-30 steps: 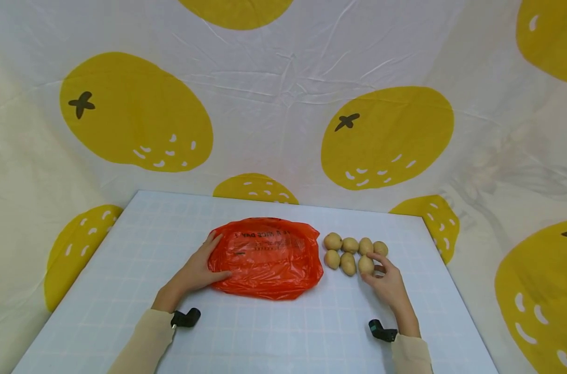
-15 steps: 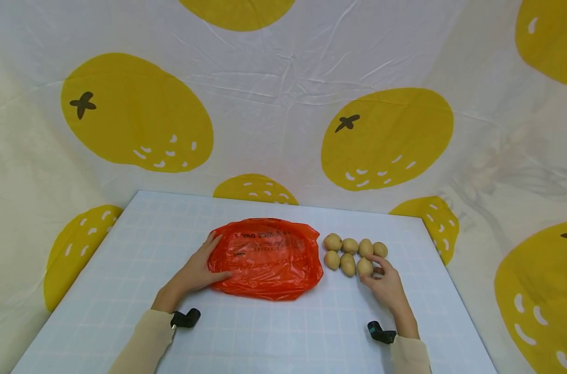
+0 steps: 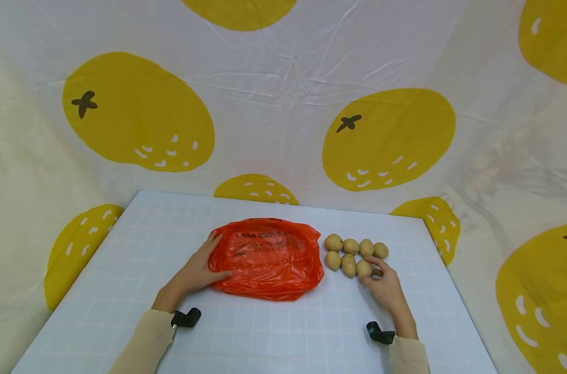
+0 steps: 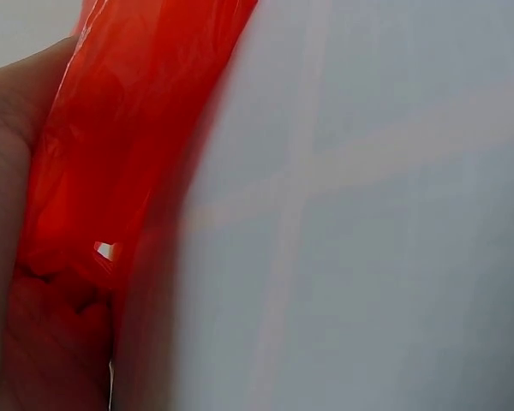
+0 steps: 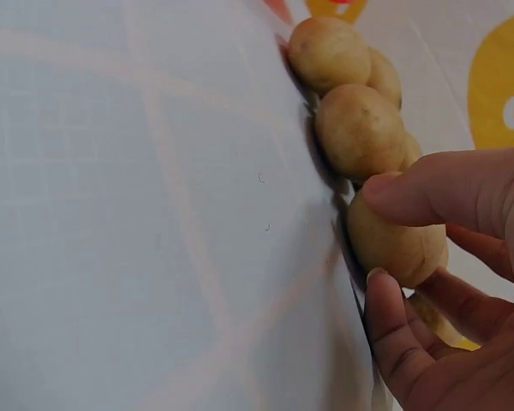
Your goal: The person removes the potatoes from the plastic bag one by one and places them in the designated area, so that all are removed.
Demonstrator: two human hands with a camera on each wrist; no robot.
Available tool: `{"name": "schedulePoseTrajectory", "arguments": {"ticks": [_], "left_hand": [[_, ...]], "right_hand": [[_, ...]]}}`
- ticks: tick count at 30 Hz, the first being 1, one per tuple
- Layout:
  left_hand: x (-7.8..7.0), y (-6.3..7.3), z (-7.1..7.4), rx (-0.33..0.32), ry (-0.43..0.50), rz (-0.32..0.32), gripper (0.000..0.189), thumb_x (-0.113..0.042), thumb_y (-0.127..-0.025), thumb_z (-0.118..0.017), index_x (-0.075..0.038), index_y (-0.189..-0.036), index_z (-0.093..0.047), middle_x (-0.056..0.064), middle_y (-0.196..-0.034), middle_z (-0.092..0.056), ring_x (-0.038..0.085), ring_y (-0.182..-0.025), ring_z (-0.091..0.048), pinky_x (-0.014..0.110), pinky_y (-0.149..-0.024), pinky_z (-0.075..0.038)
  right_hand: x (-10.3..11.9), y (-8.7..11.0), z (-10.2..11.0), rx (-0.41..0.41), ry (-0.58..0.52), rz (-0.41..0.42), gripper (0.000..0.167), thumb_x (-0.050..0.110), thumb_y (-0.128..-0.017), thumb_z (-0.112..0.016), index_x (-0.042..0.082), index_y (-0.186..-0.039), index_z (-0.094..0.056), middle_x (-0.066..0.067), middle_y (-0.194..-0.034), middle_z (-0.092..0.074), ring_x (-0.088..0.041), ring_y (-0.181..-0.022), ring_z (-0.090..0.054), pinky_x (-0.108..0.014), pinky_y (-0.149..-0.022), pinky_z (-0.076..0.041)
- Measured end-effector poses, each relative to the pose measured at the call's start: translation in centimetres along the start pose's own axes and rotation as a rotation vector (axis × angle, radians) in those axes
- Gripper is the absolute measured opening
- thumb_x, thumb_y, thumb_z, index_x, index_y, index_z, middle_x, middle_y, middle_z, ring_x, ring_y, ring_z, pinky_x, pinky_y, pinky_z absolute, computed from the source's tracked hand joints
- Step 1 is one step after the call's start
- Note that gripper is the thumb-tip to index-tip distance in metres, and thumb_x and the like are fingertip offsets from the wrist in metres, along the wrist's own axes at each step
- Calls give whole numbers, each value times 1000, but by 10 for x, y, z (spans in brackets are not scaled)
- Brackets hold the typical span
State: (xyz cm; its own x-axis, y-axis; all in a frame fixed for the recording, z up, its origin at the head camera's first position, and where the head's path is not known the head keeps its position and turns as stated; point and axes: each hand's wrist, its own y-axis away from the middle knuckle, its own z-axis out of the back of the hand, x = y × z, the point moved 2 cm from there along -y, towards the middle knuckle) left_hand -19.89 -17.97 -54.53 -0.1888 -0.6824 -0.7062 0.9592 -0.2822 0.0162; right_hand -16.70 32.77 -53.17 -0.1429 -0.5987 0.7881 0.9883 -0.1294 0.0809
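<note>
A red plastic bag [image 3: 269, 262] with dark printing lies spread wide in the middle of the table. My left hand [image 3: 197, 267] holds its left side, thumb over the front edge and fingers around the back; red film covers part of this hand in the left wrist view. To the bag's right, small round potatoes [image 3: 348, 264] sit in two rows. My right hand [image 3: 387, 291] pinches the potato [image 5: 394, 244] at the right end of the front row, thumb on one side and fingers on the other. That potato sits close against its neighbour [image 5: 360, 131].
A pale checked cloth [image 3: 283, 337] covers the table. Behind it hangs a white curtain [image 3: 265, 119] with large yellow fruit prints. The back row of several potatoes [image 3: 366, 247] stands just beyond the front one. Black cameras [image 3: 380, 333] are strapped to both wrists.
My right hand has shifted slightly left and toward me, bringing the pinched potato nearer to its neighbour in the front row. The left hand and the bag have stayed in place.
</note>
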Motion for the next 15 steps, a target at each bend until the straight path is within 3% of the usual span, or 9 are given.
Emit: {"name": "schedulePoseTrajectory", "arguments": {"ticks": [15], "left_hand": [[1,1,0,-6,11,7,114,-52,-81,-83,-10,-165,-19,16,-174,-7,47,-156,-18,71,-113,-34]], "right_hand": [[3,3,3,-22,-34,0,55,10,-90,-78,4,-141,-58,-22,-148,-54,-38,-124,-61,-14,-81,-50]]}}
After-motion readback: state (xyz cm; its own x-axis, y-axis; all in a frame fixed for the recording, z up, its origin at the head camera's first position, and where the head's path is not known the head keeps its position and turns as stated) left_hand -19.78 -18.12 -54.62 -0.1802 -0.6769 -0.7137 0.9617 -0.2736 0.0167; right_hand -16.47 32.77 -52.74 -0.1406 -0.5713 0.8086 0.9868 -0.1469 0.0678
